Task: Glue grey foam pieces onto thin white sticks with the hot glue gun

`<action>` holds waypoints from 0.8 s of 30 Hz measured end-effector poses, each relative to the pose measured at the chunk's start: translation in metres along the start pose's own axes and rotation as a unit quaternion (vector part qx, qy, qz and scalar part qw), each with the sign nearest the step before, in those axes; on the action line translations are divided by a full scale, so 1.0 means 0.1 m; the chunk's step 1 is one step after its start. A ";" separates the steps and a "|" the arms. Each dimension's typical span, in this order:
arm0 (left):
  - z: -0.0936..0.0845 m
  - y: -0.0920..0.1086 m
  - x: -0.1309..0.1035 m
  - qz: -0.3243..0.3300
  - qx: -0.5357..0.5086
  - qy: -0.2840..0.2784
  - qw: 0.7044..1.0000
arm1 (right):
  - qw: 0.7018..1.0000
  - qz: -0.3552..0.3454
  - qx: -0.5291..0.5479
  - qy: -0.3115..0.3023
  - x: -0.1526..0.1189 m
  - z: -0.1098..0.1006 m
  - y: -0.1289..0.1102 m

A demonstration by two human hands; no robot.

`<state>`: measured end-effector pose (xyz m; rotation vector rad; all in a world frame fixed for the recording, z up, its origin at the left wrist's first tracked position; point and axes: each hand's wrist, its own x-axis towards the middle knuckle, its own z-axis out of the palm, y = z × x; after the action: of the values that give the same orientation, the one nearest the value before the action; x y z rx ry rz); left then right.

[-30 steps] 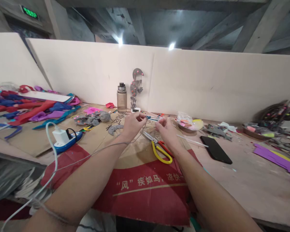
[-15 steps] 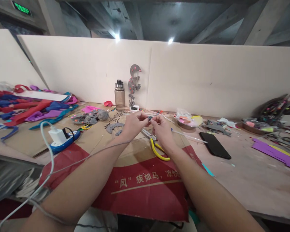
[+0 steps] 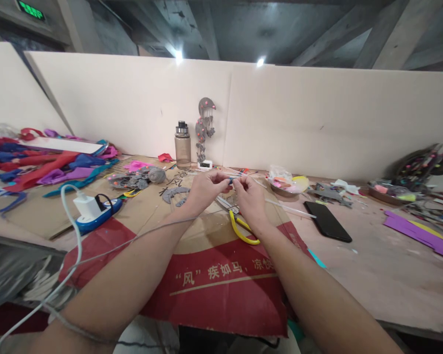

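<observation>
My left hand (image 3: 207,189) and my right hand (image 3: 250,195) meet over the cardboard, fingertips pinched together around a tiny blue piece (image 3: 231,181). What it is cannot be made out. A grey yarn (image 3: 158,227) runs from near my hands across my left forearm. Below my right hand lie scissors with yellow handles (image 3: 241,231), their blades pointing up and left. Grey crescent-shaped felt (image 3: 173,195) lies on the cardboard (image 3: 214,295), left of my left hand.
A bottle (image 3: 182,147) and a hanging grey felt ornament (image 3: 205,125) stand by the white board. A blue power strip (image 3: 96,223) with cables is left; a black phone (image 3: 327,221) and a bowl (image 3: 286,189) are right. Coloured cloth (image 3: 59,167) lies far left.
My fingers have shifted slightly around the small blue piece, and my right hand's fingers have turned a little. Other objects look unchanged.
</observation>
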<state>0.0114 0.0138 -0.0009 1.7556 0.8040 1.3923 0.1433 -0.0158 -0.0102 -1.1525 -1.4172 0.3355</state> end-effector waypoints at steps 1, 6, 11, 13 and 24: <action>0.00 0.00 0.00 0.003 0.004 0.000 1.000 | 1.000 -0.004 -0.007 0.000 0.00 -0.01 -0.01; 0.01 0.01 -0.01 0.023 0.021 -0.007 0.999 | 1.000 -0.014 -0.024 -0.002 0.00 -0.02 -0.02; 0.00 0.02 -0.01 0.032 0.079 0.006 0.996 | 0.999 -0.021 -0.034 -0.004 -0.01 -0.02 -0.03; 0.00 0.03 -0.01 0.033 0.088 0.013 0.995 | 0.999 -0.020 -0.035 -0.005 -0.01 -0.02 -0.03; 0.02 0.02 -0.02 -0.047 -0.061 0.012 0.997 | 1.000 -0.009 -0.029 -0.005 -0.04 0.00 -0.04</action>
<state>0.0133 0.0106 -0.0004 1.5905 0.7863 1.3739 0.1406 -0.0204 -0.0093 -1.1850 -1.4535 0.2895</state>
